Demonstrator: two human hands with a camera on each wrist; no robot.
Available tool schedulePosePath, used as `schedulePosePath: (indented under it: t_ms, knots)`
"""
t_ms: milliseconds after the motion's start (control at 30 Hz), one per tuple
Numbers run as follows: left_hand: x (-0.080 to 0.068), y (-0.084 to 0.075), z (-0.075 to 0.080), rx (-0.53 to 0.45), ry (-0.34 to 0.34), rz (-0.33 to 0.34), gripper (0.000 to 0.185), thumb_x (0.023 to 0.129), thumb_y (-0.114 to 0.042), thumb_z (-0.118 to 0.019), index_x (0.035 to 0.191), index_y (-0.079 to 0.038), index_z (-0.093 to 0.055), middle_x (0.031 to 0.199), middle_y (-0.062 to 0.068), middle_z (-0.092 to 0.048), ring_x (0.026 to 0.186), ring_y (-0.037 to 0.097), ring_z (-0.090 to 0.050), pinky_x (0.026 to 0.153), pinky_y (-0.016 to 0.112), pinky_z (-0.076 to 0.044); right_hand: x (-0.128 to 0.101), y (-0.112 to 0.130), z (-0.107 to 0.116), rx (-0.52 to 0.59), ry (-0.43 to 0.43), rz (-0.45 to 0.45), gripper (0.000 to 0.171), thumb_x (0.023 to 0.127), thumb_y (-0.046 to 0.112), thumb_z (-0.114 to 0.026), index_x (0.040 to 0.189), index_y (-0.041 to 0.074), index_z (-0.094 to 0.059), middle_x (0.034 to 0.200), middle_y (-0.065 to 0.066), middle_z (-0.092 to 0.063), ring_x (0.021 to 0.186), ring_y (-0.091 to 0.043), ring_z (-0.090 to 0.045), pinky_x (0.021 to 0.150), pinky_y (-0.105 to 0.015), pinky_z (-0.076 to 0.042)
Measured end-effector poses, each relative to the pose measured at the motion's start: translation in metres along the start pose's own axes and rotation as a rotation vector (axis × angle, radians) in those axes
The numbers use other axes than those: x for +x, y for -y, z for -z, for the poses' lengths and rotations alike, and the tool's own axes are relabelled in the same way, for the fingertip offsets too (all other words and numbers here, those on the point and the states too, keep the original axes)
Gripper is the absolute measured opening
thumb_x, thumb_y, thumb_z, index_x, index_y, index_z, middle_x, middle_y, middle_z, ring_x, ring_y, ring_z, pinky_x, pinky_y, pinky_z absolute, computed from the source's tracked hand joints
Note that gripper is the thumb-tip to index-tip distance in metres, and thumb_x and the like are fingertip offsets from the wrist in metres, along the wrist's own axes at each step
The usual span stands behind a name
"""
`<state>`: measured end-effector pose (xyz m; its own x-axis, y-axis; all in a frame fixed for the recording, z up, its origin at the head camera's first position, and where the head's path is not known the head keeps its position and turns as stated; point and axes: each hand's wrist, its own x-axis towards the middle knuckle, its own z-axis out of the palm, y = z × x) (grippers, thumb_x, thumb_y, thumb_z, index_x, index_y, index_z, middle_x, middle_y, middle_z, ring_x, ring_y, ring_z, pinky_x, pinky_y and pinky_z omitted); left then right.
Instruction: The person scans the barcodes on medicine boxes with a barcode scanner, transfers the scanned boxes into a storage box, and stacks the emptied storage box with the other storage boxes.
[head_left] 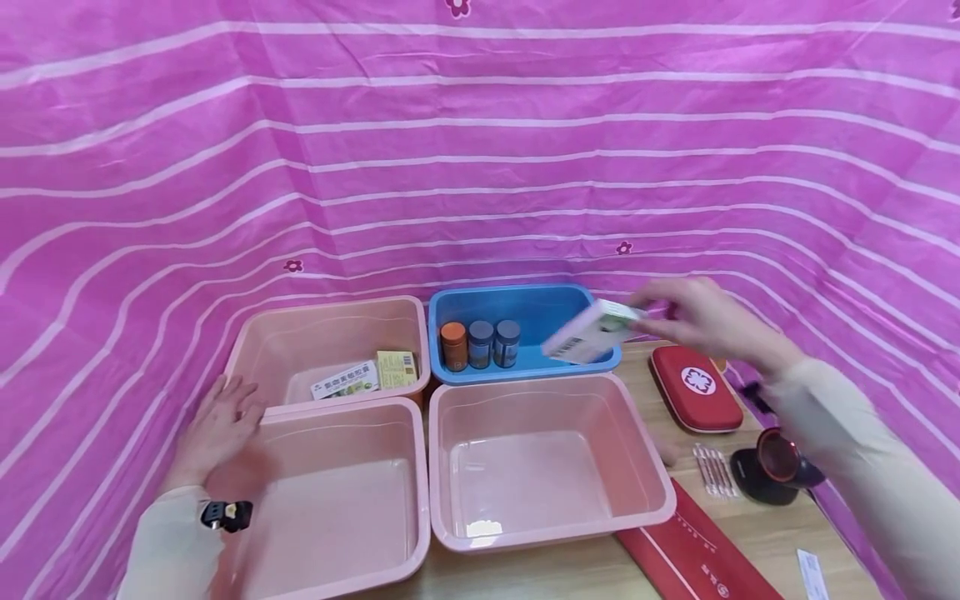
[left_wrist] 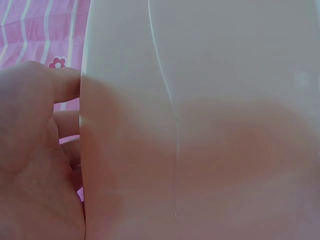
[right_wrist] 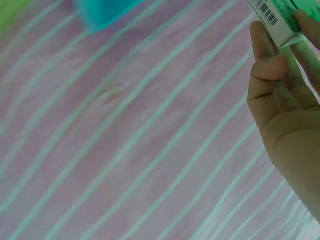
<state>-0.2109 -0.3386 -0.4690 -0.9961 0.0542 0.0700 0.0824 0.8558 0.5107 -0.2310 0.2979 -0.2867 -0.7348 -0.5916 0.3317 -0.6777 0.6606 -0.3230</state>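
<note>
White box [head_left: 592,332] pinched in right hand [head_left: 705,321], above blue bin [head_left: 525,302].

left hand [head_left: 217,425]: flat, fingers spread, low left | right hand [head_left: 701,321]: raised, fingers in a pinching grip

A pink cloth [head_left: 480,150] with pale stripes and small flowers walls in a wooden table [head_left: 757,533]; light even.
</note>
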Motion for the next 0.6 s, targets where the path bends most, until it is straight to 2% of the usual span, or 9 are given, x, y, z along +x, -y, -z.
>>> schedulePosePath:
  t_ms: [67,133,233,333,467,600]
  knots:
    - [0.001,0.0,-0.001,0.001,0.003,0.005,0.059,0.109,-0.031,-0.039,0.144,0.016,-0.041,0.16,0.041,-0.02,0.155,0.053,-0.001,0.121,0.073,-0.009,0.038,0.013,-0.01,0.014,0.045,0.063,0.023,0.089,0.004,-0.078,0.111,0.007,-0.076,0.096,-0.002,-0.077,0.065,-0.005,-0.058,0.052,-0.02,-0.05]
    - [0.001,-0.001,-0.001,0.003,0.004,0.008,0.058,0.109,-0.03,-0.039,0.144,0.016,-0.042,0.159,0.041,-0.02,0.155,0.053,-0.002,0.121,0.073,-0.01,0.074,0.027,-0.024,0.024,0.096,0.088,0.025,0.091,0.008,-0.077,0.116,0.007,-0.075,0.104,-0.005,-0.077,0.071,-0.011,-0.062,0.058,-0.023,-0.054]
    - [0.001,-0.003,-0.001,0.01,0.006,0.012,0.058,0.109,-0.03,-0.039,0.144,0.016,-0.042,0.159,0.041,-0.021,0.155,0.053,-0.003,0.121,0.073,-0.012,0.122,0.044,-0.054,0.042,0.158,0.119,0.027,0.094,0.012,-0.075,0.12,0.005,-0.073,0.113,-0.01,-0.076,0.089,-0.02,-0.071,0.077,-0.03,-0.062]
    - [0.001,-0.003,-0.001,0.016,0.003,0.006,0.058,0.109,-0.031,-0.039,0.144,0.015,-0.042,0.159,0.041,-0.022,0.155,0.053,-0.003,0.12,0.074,-0.013,0.162,0.058,-0.087,0.066,0.219,0.106,0.028,0.096,0.013,-0.072,0.123,0.004,-0.072,0.118,-0.011,-0.076,0.103,-0.023,-0.073,0.092,-0.036,-0.062]
    - [0.003,-0.005,-0.002,0.023,-0.005,-0.009,0.057,0.109,-0.031,-0.041,0.143,0.015,-0.043,0.158,0.041,-0.024,0.154,0.053,-0.005,0.12,0.074,-0.015,0.205,0.072,-0.129,0.072,0.307,0.075,0.027,0.098,0.012,-0.07,0.123,0.005,-0.072,0.118,-0.01,-0.076,0.101,-0.019,-0.073,0.092,-0.03,-0.061]
    - [0.003,-0.007,-0.005,0.021,-0.009,-0.02,0.056,0.108,-0.03,-0.042,0.142,0.014,-0.045,0.158,0.04,-0.026,0.154,0.054,-0.007,0.119,0.074,-0.016,0.231,0.077,-0.169,0.049,0.385,0.057,0.024,0.1,0.011,-0.068,0.122,0.005,-0.073,0.115,-0.009,-0.076,0.097,-0.017,-0.072,0.087,-0.024,-0.061]
